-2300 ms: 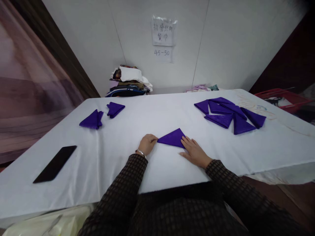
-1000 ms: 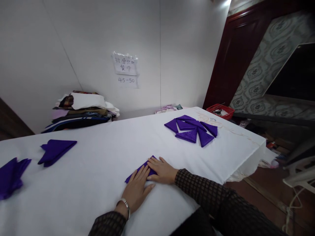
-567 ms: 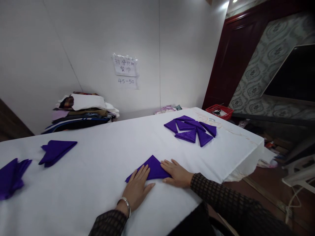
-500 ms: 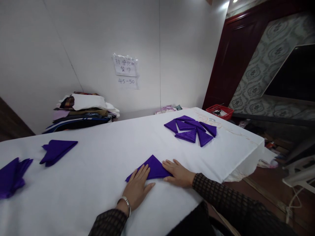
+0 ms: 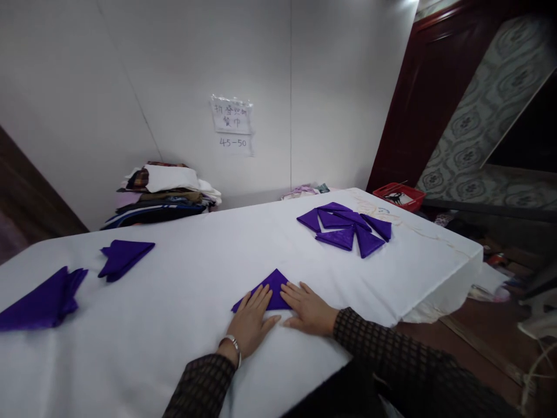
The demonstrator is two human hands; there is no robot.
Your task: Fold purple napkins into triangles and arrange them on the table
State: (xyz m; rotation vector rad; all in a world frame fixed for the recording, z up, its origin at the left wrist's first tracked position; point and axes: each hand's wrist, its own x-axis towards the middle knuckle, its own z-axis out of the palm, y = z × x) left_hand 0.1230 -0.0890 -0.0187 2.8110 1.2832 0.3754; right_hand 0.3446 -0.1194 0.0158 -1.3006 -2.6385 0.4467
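A purple cloth napkin (image 5: pixel 277 284), folded into a triangle with its point away from me, lies flat on the white-covered table (image 5: pixel 191 273). My left hand (image 5: pixel 253 319) rests flat on its left part, fingers stretched and thumb out to the side. On its right part lies my right hand (image 5: pixel 310 309), palm down with fingers extended. Both hands cover portions of the napkin's lower edge. Farther off to the right is a cluster of several folded purple napkins (image 5: pixel 334 238). Two more purple napkins, one nearer (image 5: pixel 43 302) and one farther (image 5: pixel 126 258), lie at the left.
A pile of folded clothes (image 5: pixel 165 194) stands against the wall behind the table. Paper signs (image 5: pixel 232 116) hang on that wall. Beyond the table's far right corner sits a red basket (image 5: pixel 411 200). The tablecloth drops over the right edge, near a white chair (image 5: pixel 539 325).
My right hand has slid left and now covers more of the napkin's right side. The left hand stays on the left part. The whole view has turned slightly left.
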